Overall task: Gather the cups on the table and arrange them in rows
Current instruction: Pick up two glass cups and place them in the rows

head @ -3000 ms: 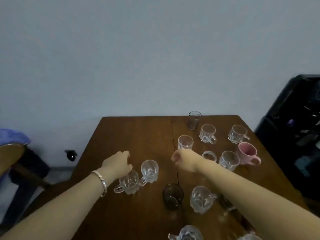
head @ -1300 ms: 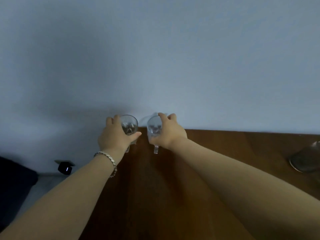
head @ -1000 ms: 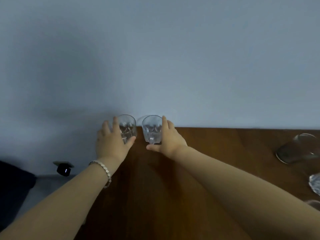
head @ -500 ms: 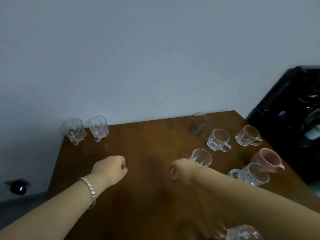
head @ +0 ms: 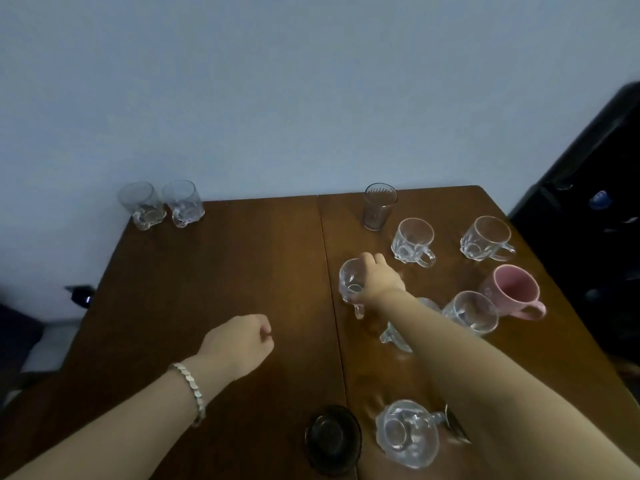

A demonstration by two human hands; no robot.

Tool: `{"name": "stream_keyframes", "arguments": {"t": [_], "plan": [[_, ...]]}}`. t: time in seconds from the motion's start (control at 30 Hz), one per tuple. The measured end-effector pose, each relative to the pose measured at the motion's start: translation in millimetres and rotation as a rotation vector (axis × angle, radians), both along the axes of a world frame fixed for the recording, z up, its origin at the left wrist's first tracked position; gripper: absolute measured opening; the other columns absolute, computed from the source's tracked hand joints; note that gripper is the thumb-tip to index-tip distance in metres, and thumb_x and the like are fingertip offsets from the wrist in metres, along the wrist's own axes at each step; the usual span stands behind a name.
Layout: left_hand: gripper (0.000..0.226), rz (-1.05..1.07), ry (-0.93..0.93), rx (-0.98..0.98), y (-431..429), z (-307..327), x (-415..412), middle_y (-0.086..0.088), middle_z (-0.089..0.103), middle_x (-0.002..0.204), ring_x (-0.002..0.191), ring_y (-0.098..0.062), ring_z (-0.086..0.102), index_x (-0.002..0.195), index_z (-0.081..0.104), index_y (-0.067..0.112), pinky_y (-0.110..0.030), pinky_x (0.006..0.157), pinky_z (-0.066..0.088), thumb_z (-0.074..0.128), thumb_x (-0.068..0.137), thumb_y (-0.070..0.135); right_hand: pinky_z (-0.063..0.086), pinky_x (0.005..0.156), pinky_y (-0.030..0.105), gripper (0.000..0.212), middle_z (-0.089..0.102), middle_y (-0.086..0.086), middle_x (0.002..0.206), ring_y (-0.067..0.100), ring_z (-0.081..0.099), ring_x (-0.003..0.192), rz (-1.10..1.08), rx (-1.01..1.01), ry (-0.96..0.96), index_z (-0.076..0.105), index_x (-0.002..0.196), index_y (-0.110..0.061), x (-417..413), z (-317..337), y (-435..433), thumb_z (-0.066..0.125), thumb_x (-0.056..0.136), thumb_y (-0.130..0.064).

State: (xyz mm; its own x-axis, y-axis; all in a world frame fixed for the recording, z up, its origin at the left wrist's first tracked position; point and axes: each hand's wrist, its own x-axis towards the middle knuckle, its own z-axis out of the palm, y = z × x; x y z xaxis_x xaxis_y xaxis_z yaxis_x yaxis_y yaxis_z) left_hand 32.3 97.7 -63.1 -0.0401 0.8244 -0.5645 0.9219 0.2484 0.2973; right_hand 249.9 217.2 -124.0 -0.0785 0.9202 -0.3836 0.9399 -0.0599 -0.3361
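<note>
Our right hand (head: 377,282) closes around a clear glass handled cup (head: 349,284) near the pink ceramic mug (head: 516,289), probably to extend the far-left pair of clear glass cups (head: 162,204), while our left hand (head: 239,344) waits curled and empty.

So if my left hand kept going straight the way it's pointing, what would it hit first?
Probably the clear mug your right hand is gripping. The left hand, a loose fist, aims forward and right over bare table; depth is hard to judge.

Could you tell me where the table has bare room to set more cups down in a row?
Free: the far edge between the two placed cups and the ribbed tumbler, plus the table's left half ahead of the left hand. Crowded: the right half around the pink mug.
</note>
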Motion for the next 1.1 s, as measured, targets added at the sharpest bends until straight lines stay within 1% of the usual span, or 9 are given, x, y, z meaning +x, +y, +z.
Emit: {"name": "stream_keyframes", "arguments": {"t": [0.13, 0.2, 0.27, 0.37, 0.47, 0.6, 0.8, 0.93, 1.1], "plan": [[0.031, 0.061, -0.032, -0.022, -23, 0, 29, 0.004, 0.065, 0.109, 0.099, -0.013, 0.063, 0.126, 0.053, 0.023, -0.03, 0.089, 0.052, 0.047, 0.096, 0.028, 0.052, 0.091, 0.04, 0.079, 0.041, 0.008, 0.132, 0.03, 0.053, 0.115, 0.03, -0.029, 0.091, 0.036, 0.13, -0.012, 6, 7, -22, 0.082, 0.067, -0.028], [0.034, 0.043, -0.055, -0.054, -35, 0, 43, 0.004, 0.063, 0.117, 0.103, -0.013, 0.061, 0.128, 0.052, 0.024, -0.029, 0.09, 0.051, 0.048, 0.095, 0.031, 0.052, 0.093, 0.039, 0.083, 0.046, 0.007, 0.131, 0.027, 0.054, 0.115, 0.024, -0.013, 0.197, 0.036, 0.131, -0.013, 14, 21, -37, 0.083, 0.065, -0.03], [0.041, 0.0, -0.083, -0.068, -47, 0, 59, 0.003, 0.059, 0.128, 0.109, -0.013, 0.059, 0.132, 0.048, 0.025, -0.027, 0.089, 0.049, 0.05, 0.093, 0.039, 0.052, 0.088, 0.032, 0.085, 0.051, 0.003, 0.126, 0.02, 0.055, 0.108, -0.005, 0.025, 0.31, 0.037, 0.13, -0.015, 27, 47, -53, 0.084, 0.063, -0.033], [0.07, -0.066, -0.074, -0.094, -64, -6, 84, 0.0, 0.042, 0.143, 0.121, -0.019, 0.052, 0.142, 0.032, 0.026, -0.03, 0.091, 0.048, 0.054, 0.083, 0.058, 0.047, 0.082, 0.024, 0.082, 0.053, -0.001, 0.122, 0.014, 0.054, 0.104, -0.013, 0.104, 0.413, 0.04, 0.127, -0.017, 53, 85, -77, 0.085, 0.061, -0.036], [0.095, -0.184, 0.055, -0.15, -81, -18, 104, -0.004, 0.031, 0.148, 0.125, -0.026, 0.049, 0.147, 0.017, 0.028, -0.038, 0.095, 0.048, 0.061, 0.072, 0.067, 0.044, 0.09, 0.026, 0.087, 0.053, 0.0, 0.129, 0.016, 0.053, 0.115, -0.008, 0.154, 0.414, 0.04, 0.132, -0.017, 76, 109, -96, 0.085, 0.06, -0.038], [0.086, -0.223, 0.147, -0.013, -98, -35, 110, -0.007, 0.041, 0.137, 0.115, -0.026, 0.054, 0.143, 0.023, 0.023, -0.034, 0.085, 0.051, 0.067, 0.075, 0.052, 0.046, 0.098, 0.034, 0.095, 0.05, 0.0, 0.138, 0.017, 0.05, 0.124, -0.026, 0.152, 0.377, 0.037, 0.138, -0.02, 89, 111, -112, 0.086, 0.059, -0.04], [0.075, 0.032, 0.035, 0.127, -71, -21, 61, -0.001, 0.05, 0.127, 0.102, -0.024, 0.062, 0.13, 0.03, 0.023, -0.029, 0.071, 0.051, 0.069, 0.073, 0.051, 0.043, 0.098, 0.031, 0.095, 0.047, 0.001, 0.139, 0.017, 0.048, 0.124, -0.006, 0.147, 0.334, 0.036, 0.14, -0.02, 64, 98, -112, 0.085, 0.061, -0.04], [0.075, 0.042, 0.098, 0.281, -20, 5, 0, -0.002, 0.052, 0.126, 0.105, -0.025, 0.061, 0.13, 0.032, 0.023, -0.037, 0.079, 0.055, 0.069, 0.072, 0.053, 0.045, 0.1, 0.035, 0.096, 0.048, 0.001, 0.137, 0.018, 0.049, 0.123, -0.019, 0.115, 0.32, 0.036, 0.14, -0.02, 21, 89, -94, 0.086, 0.06, -0.039], [0.08, 0.115, 0.118, 0.451, 62, 26, -79, -0.003, 0.049, 0.131, 0.114, -0.025, 0.056, 0.135, 0.033, 0.02, -0.036, 0.081, 0.051, 0.071, 0.072, 0.051, 0.045, 0.101, 0.036, 0.099, 0.048, 0.002, 0.137, 0.02, 0.05, 0.122, -0.038, 0.085, 0.33, 0.037, 0.14, -0.017, -47, 78, -49, 0.087, 0.058, -0.038]]}}
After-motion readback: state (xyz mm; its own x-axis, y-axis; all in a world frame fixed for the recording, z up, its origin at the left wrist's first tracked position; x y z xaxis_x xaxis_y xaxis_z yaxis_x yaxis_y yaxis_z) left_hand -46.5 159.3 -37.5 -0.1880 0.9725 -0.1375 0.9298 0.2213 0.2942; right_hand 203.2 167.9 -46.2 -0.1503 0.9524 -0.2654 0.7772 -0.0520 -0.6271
